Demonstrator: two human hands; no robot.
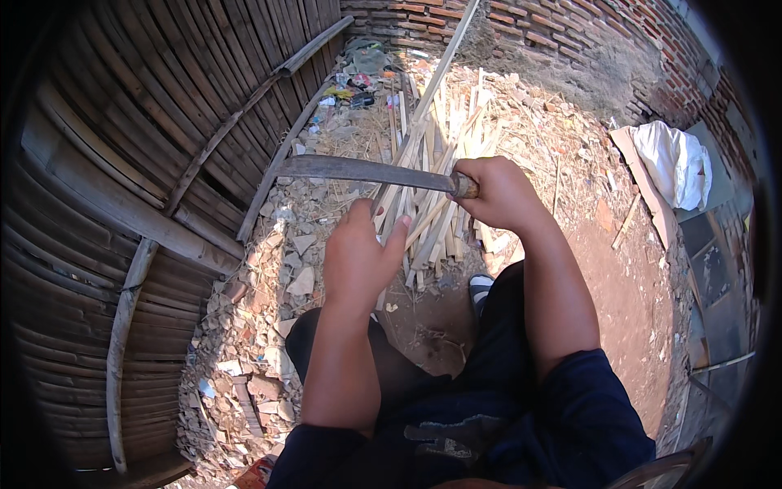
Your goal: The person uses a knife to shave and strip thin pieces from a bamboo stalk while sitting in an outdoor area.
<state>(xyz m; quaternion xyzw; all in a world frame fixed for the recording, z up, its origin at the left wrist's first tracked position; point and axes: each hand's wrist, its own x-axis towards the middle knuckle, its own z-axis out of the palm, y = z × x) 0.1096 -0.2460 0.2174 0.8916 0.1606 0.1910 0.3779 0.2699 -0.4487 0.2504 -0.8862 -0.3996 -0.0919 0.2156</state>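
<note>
My right hand (498, 191) is closed round the short wooden handle of a machete (358, 169). Its long dark blade points left and lies across a long bamboo strip (445, 67). Just below the blade, my left hand (358, 253) grips the near end of this strip between thumb and fingers. From there the strip slants up and away toward the brick wall. Whether the blade's edge touches the strip or has bitten into it, I cannot tell. Beyond both hands, a loose heap of pale split bamboo pieces (468, 130) lies on the ground.
A bamboo slat wall (122, 106) stands close on the left, a brick wall (538, 33) at the back. Broken bricks and stones (301, 281) cover the ground by the slats. A white sack (672, 165) lies at the right. My shoe (481, 289) is just short of the heap.
</note>
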